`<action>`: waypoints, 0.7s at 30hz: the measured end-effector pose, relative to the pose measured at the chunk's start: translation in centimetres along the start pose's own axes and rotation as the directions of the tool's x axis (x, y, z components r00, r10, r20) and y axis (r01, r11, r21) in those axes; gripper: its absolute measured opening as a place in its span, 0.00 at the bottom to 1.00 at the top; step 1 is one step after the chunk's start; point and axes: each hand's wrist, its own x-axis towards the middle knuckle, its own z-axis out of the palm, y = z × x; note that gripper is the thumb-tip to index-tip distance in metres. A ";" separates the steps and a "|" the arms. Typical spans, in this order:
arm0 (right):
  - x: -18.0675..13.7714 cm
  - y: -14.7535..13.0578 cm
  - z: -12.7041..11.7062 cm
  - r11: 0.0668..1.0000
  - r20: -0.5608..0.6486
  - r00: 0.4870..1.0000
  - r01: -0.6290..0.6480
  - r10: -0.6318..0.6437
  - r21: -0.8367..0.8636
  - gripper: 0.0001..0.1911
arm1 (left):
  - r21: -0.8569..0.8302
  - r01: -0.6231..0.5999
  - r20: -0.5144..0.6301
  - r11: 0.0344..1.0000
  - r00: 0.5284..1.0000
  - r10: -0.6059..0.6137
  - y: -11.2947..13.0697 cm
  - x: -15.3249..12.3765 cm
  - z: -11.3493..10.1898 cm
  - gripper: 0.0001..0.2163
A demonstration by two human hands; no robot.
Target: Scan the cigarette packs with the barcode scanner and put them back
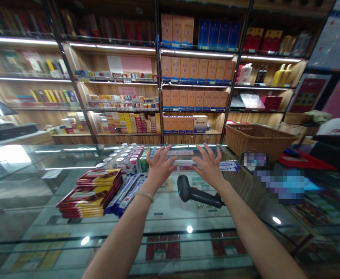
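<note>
Both my hands reach over the glass counter, palms down with fingers spread. My left hand, with a bracelet at its wrist, is beside a row of small pink-, green- and blue-labelled tubs. My right hand is above a black handheld barcode scanner lying on the glass. Between my thumbs lies a thin, pale, shiny strip-like item; whether the thumbs touch it, I cannot tell. Blue-and-white long packets lie left of my left wrist, and more such packets lie beyond my right hand.
Stacks of red-and-yellow packets sit at the counter's left. A wicker basket stands at the back right, near a red mat. Behind the counter, lit shelves hold orange boxes and cigarette-like packs.
</note>
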 end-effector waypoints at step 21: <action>-0.4 1.0 0.7 0.999 0.025 0.999 -0.020 0.021 -0.046 0.13 | 0.018 0.023 0.025 1.000 0.999 -0.024 -0.4 0.2 -0.5 0.12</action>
